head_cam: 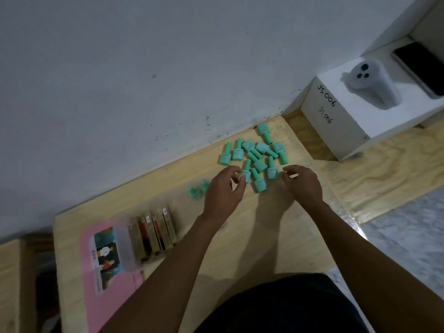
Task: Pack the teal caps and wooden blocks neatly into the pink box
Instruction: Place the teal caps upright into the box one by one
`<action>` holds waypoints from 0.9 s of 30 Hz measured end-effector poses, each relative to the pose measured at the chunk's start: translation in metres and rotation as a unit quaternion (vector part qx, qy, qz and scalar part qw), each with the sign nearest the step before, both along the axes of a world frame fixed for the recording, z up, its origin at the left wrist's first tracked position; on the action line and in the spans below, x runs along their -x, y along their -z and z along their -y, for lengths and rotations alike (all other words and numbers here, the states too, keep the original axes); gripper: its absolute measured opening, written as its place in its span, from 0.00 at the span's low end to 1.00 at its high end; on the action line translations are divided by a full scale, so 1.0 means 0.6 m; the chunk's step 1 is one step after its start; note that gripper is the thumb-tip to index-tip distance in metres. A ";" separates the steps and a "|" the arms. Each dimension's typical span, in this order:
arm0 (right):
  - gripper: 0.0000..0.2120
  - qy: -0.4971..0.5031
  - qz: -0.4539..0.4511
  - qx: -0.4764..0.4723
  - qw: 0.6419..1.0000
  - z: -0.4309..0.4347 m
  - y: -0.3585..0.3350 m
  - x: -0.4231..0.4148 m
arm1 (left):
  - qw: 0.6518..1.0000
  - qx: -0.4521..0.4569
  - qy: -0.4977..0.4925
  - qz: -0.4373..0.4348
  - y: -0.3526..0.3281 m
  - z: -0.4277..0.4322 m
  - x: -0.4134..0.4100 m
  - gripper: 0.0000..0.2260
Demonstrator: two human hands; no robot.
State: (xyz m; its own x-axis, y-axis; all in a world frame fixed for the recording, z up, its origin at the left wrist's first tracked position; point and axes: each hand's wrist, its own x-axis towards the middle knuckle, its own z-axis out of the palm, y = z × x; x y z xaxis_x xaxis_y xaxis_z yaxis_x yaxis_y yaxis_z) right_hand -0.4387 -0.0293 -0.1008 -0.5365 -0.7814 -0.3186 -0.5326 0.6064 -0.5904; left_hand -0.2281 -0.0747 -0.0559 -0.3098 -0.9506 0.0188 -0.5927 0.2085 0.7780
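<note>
Several teal caps (260,153) lie scattered on the wooden table (252,231) near the wall. One more teal cap (197,189) lies blurred, apart to the left. My left hand (224,189) hovers at the near edge of the pile, fingers curled and touching a teal cap (246,174). My right hand (302,182) is just right of the pile, fingers bent, holding nothing that I can see. The pink box (105,292) lies open at the lower left. Several wooden blocks (153,233) stand packed side by side next to its clear inner tray (123,247).
A white wall runs behind the table. A white box marked JS 006 (336,121) stands at the right with a grey device (371,88) and a black phone (420,68) on it. A marbled floor (408,236) shows beyond the table's right edge.
</note>
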 end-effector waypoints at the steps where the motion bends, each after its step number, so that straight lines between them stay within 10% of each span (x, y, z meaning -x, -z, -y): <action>1: 0.13 -0.004 0.009 -0.006 1.000 0.010 0.000 0.000 | 0.999 -0.032 0.018 0.016 0.003 0.013 0.015 0.10; 12: 0.18 0.014 -0.022 -0.084 0.996 0.072 0.013 -0.041 | 0.941 -0.215 0.029 0.259 0.059 0.089 0.092 0.18; 27: 0.18 0.030 0.129 0.100 0.986 0.006 -0.050 -0.039 | 0.964 -0.266 -0.023 -0.019 -0.013 0.061 0.042 0.09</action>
